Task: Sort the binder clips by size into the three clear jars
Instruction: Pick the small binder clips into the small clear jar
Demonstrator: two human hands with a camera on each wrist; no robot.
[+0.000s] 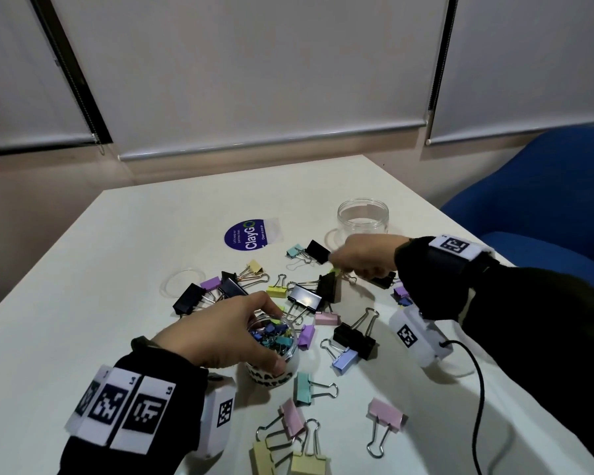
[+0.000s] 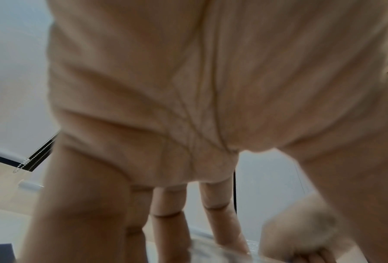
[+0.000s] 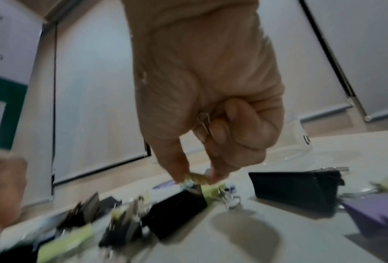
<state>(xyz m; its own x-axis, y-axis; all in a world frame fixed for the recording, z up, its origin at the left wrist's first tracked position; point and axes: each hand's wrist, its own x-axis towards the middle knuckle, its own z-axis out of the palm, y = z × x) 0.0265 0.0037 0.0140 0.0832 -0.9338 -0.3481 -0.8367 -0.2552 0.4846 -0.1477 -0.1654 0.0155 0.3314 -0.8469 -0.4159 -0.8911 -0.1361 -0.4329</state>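
Nearest the camera, pale yellow binder clips (image 1: 306, 459) lie flat at the table's near edge with their wire handles pointing away, toward the left hand (image 1: 220, 332). That hand comes in from the lower left, its dark sleeve banded with black-and-white marker tags (image 1: 124, 404), and curls fingers and thumb round the small clear jar (image 1: 277, 354), gripping it near the rim. Its fingers (image 2: 168, 213) point down at the jar's edge in the left wrist view. Inside the jar sits a heap of small clips (image 1: 273, 334) in blue, teal and yellow. Just beyond the left hand's fingertips lie large black clips (image 1: 192, 298) (image 3: 177, 210), long axes slanting across the white table (image 1: 117, 241).

To the right of that hand, a large black clip (image 1: 354, 337) and a lilac one (image 1: 345, 361) rest side by side, handles pointing up-left. Farther right, the right hand (image 1: 364, 257) (image 3: 206, 99) reaches in from the right, palm down and fist-like. Its thumb and forefinger pinch a small yellow-green clip (image 3: 208, 191) low over the table, and a wire handle (image 3: 203, 119) shows inside the curled fingers. Beyond this hand stands a wide clear plastic jar (image 1: 363, 216), upright, with nothing visible in it.
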